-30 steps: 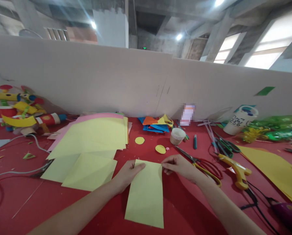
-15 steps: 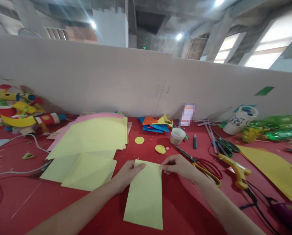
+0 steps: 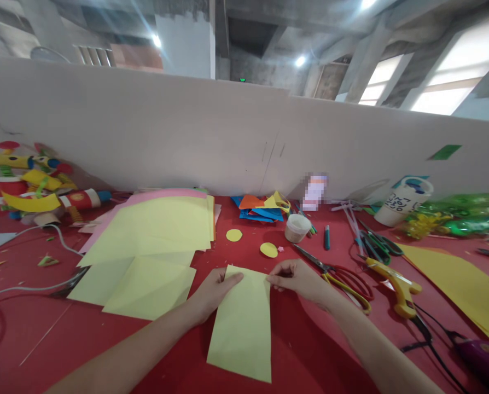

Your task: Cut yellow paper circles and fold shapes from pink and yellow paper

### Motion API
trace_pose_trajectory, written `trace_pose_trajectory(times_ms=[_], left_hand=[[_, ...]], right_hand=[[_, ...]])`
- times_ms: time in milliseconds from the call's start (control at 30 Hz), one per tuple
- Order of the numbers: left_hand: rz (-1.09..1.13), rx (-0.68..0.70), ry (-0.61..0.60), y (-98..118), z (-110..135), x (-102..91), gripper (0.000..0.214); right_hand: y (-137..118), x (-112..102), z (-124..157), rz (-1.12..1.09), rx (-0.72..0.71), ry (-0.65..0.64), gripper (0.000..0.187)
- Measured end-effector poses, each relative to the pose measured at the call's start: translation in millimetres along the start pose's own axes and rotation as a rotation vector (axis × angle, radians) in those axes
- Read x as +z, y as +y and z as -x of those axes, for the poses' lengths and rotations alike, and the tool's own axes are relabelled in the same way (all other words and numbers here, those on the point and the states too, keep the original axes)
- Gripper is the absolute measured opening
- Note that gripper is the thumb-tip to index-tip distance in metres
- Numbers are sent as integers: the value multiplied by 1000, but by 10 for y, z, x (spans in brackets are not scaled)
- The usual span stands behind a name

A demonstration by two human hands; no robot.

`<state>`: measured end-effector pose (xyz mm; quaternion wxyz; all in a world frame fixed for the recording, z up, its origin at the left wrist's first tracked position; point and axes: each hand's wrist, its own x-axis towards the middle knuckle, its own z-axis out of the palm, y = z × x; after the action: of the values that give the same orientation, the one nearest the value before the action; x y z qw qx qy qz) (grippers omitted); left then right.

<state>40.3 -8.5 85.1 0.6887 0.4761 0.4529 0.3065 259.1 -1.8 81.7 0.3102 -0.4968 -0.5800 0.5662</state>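
Between my hands is a rectangular sheet of pale yellow paper [image 3: 242, 328], its long side running toward me. My left hand [image 3: 212, 293] pinches its upper left edge, the thumb lying on top. At the upper right corner, my right hand [image 3: 291, 278] grips the sheet between thumb and fingertips. Just beyond the paper lie two yellow paper circles, one nearer [image 3: 268, 250] and one farther left [image 3: 233, 235]. Scissors with red and yellow handles [image 3: 347, 284] rest right beside my right hand.
Stacked yellow and pink paper [image 3: 154, 224] lies at the left. A small white tub [image 3: 297, 228] stands behind the circles, near coloured scraps [image 3: 261, 208]. On the right are a yellow glue gun [image 3: 396, 284], green-handled scissors [image 3: 378, 246] and orange-yellow sheets [image 3: 461, 290]. A white partition [image 3: 166, 131] borders the back.
The sheet's upper right corner and my right hand have shifted very slightly left, and its lower edge sits a touch higher. My left hand keeps its place.
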Motion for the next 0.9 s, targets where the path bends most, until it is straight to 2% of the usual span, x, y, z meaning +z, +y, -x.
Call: trace_pose_trajectory(times_ms=[133,500,767,900], left_hand=[[-23,-14,14,7,8,4,31],[-14,5,-41,14,20,6,32],[1,13,-35,0,11,-5,32],[9,15,-33,-2,10,-6,32]], right_hand=[[5,7,2,28,2,21,31],[-11,62,4,104,-23,45,36],[-95,-10,58,31,43,-73,40],[-151,-54,94,19,56,-90,43]])
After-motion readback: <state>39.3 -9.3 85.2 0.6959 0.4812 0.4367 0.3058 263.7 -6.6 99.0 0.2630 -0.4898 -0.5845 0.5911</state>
